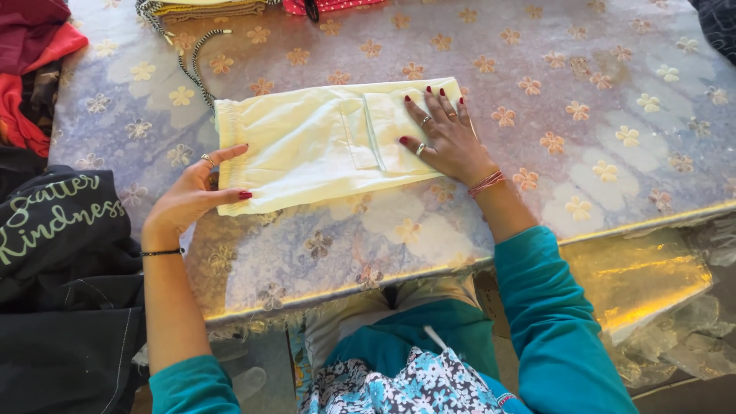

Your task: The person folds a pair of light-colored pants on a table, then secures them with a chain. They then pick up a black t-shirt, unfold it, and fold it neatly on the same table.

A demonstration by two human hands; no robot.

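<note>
Folded pale-yellow garment point(307, 146) lies on flowered worktop point(598, 92). Right hand point(445, 138) pressed flat on it, fingers spread. Left hand point(192, 192) touches its left edge, fingers apart.

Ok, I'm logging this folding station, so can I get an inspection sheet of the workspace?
Surface: table under a floral plastic cover.
Job's things: pale yellow garment, folded flat.
Clutter: black garment and red clothes on the left; folded pile at the far edge.
Grippers: left hand touches the garment's left end; right hand lies flat on it.
Cables: nothing seen; only a striped drawstring.
Surroundings: crumpled plastic sheet, lower right.
</note>
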